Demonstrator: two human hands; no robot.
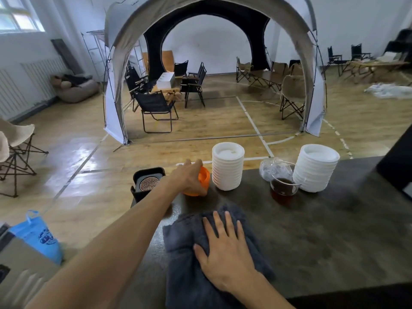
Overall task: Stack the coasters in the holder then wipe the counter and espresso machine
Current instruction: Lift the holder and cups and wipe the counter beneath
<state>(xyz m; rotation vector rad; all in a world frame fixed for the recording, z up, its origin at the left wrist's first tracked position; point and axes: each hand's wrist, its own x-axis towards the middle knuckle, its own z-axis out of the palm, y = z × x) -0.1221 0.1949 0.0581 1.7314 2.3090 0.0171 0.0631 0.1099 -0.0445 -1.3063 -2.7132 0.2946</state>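
A black coaster holder point(142, 175) stands at the counter's far left corner, with patterned round coasters point(149, 183) stacked inside. Just right of it, my left hand point(189, 177) grips an orange cup point(204, 181) on the dark counter point(334, 230). My right hand point(225, 250) lies flat, fingers spread, on a dark grey cloth point(189, 246) spread on the counter's near part. A dark object at the right edge point(399, 161) is only partly in view.
Two stacks of white lids stand at the counter's back edge, one point(227, 168) beside the orange cup, one point(314, 170) further right. Between them sit a glass jug of dark liquid point(283, 188) and a clear glass piece point(270, 169). A blue bag point(38, 237) stands on the floor left.
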